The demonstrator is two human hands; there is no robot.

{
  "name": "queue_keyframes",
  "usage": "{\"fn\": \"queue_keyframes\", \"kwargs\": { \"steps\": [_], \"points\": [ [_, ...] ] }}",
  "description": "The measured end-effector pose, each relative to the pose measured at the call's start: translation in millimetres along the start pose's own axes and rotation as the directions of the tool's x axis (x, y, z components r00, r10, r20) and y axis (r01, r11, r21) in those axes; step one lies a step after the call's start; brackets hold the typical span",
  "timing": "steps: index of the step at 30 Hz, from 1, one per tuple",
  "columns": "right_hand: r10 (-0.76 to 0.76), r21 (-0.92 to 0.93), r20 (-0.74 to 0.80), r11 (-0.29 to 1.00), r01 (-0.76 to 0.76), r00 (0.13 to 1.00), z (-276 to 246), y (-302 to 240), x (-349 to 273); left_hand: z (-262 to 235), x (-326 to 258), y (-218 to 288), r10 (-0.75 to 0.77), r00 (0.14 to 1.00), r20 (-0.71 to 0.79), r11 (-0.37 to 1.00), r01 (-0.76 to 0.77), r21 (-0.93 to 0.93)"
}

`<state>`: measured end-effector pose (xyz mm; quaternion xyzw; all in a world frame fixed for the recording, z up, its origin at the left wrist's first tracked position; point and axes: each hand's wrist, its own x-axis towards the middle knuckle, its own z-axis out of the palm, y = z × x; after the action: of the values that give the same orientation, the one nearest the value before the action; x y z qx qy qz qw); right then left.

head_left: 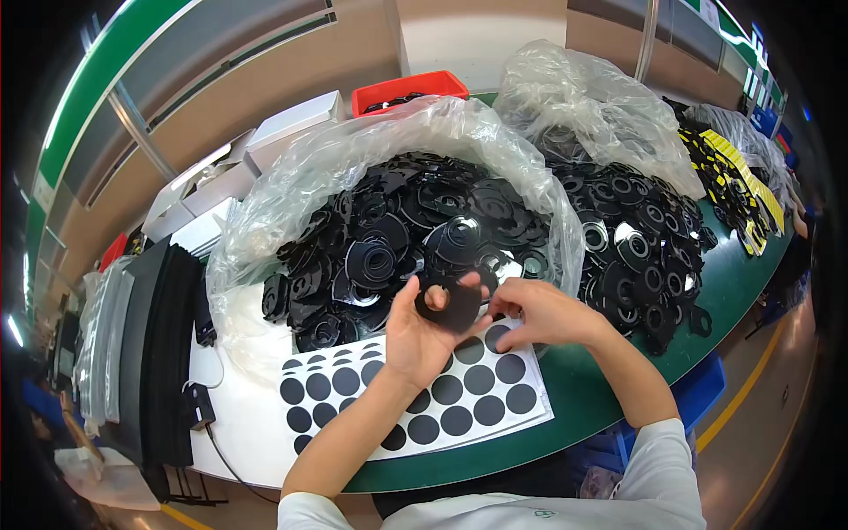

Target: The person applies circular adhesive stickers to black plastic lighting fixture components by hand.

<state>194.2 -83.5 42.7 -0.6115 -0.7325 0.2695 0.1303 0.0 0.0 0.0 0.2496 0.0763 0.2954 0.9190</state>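
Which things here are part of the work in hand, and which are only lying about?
In use:
left hand, holding the black round part
right hand, fingertips at that part
white sheet of black round stickers
open bag of black parts

Lying about:
red bin
white boxes
second bag of parts
yellow and black pieces

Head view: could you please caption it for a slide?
Both hands hold a black disc above a sheet of black round stickers.

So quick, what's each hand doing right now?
Left hand: closed on a black disc, holding it up.
Right hand: fingertips pinched at the disc's edge; whether it grips anything cannot be told.
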Motion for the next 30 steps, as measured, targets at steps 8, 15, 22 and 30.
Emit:
{"fn": "queue_keyframes", "kwargs": {
  "steps": [8,15,22,30],
  "points": [
    [-0.075,-0.028,-0.398,0.997,0.070,0.914,26.0,44.5,21.7,-11.2,-3.6,-16.4,-0.088,0.987,-0.132,0.994,0.095,0.053],
    [-0.081,0.161,-0.275,0.978,0.129,0.958,-2.7,40.7,7.8,-14.5,-5.6,-19.4,-0.070,0.982,-0.177,0.998,0.070,-0.009],
    [0.144,0.192,-0.586,0.981,-0.036,0.797,14.2,42.0,14.9,-10.5,-4.3,-20.8,-0.051,0.992,-0.117,0.998,0.055,0.037],
    [0.056,0.093,-0.848,0.995,0.044,0.527,6.2,34.2,16.0,-13.5,-5.2,-20.1,-0.079,0.987,-0.140,0.997,0.082,0.009]
  ]
}}
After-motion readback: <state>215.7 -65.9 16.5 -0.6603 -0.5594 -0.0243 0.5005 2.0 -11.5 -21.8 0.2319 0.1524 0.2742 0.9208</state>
